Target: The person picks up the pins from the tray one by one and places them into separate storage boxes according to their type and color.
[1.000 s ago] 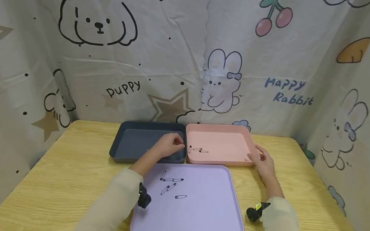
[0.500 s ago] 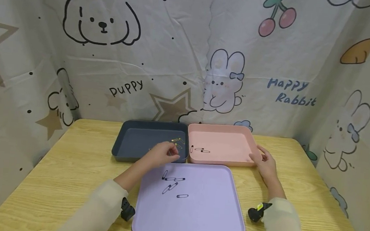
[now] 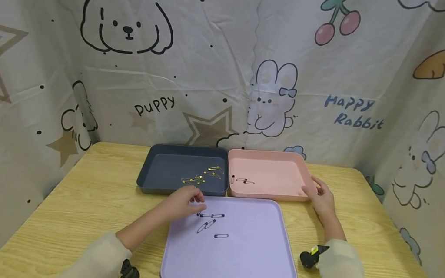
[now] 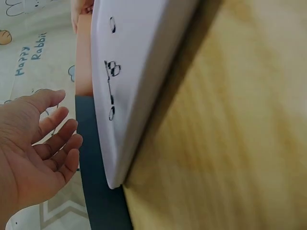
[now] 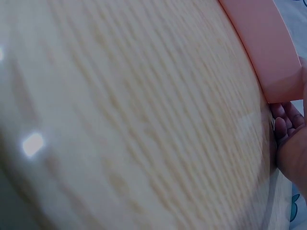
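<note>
Over the upper left edge of the lilac tray (image 3: 252,259) hovers my left hand (image 3: 182,203), fingers loosely bent and nothing in them. Several black safety pins (image 3: 221,236) lie on that tray below it; one is partly covered by the hand. The left wrist view shows the same hand (image 4: 36,148) with spread, relaxed fingers. My right hand (image 3: 323,204) grips the right front corner of the pink tray (image 3: 276,174), thumb over the rim and fingers outside. Three black safety pins (image 3: 248,183) lie in the pink tray. Gold safety pins (image 3: 213,169) are in the dark tray (image 3: 165,167).
The dark and pink trays stand side by side at the back of the wooden table (image 3: 96,199), with the lilac tray in front of them. A printed curtain (image 3: 212,68) hangs behind and at both sides.
My left hand has drawn back from the dark tray toward the lilac tray, uncovering the gold safety pins, and its fingers have loosened. The right hand stays on the pink tray.
</note>
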Demonstrator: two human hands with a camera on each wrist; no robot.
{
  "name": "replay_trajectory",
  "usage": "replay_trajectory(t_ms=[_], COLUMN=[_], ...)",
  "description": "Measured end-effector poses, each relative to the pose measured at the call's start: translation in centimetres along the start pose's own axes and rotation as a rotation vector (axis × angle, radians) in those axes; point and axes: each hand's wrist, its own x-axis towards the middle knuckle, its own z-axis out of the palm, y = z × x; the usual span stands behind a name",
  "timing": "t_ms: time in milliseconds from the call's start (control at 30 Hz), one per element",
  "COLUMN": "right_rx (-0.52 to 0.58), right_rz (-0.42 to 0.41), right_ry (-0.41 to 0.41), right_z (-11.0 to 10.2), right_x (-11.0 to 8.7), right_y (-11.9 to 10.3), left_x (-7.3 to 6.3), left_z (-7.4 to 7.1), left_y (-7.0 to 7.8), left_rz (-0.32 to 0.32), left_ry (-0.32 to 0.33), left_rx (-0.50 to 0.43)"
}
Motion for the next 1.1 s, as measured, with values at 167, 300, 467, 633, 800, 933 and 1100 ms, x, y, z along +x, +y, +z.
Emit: replay_trajectory(t_ms=[167,300,467,633,800,933,1100], right_rx=[-0.003,0.004,0.011,0.013,0.013,0.019,0.011], right_rz=[0.001,0.008,0.005,0.001,0.007,0.006,-0.001], right_ry=[-0.002,-0.002,-0.006,-0.005,-0.003,-0.005,0.003], right_z=[-0.1,-0.2,0.0,0.1,0.0,0.1,0.1], right_x=[0.1,0.1,0.0,-0.2,-0.2,-0.2,-0.3], right_y=[0.1,0.1,0.0,0.0,0.1,0.0,0.0], left_x=[-1.4,-2.1,-3.0,-3.6,-3.5,-3.5,-3.4], left_z=[0.2,0.6,1.2,1.9,2.5,2.6,2.6], left_y=[-0.4,-0.7,-1.0,-1.1,-0.8,-0.2,0.4], left_rz=[0.005,0.025,0.069,0.076,0.067,0.038,0.042], left_ry=[-0.022,-0.027,-0.042,-0.096,-0.104,-0.099,-0.085], left_rx=[-0.011,0.009,0.052,0.071,0.097,0.133,0.175])
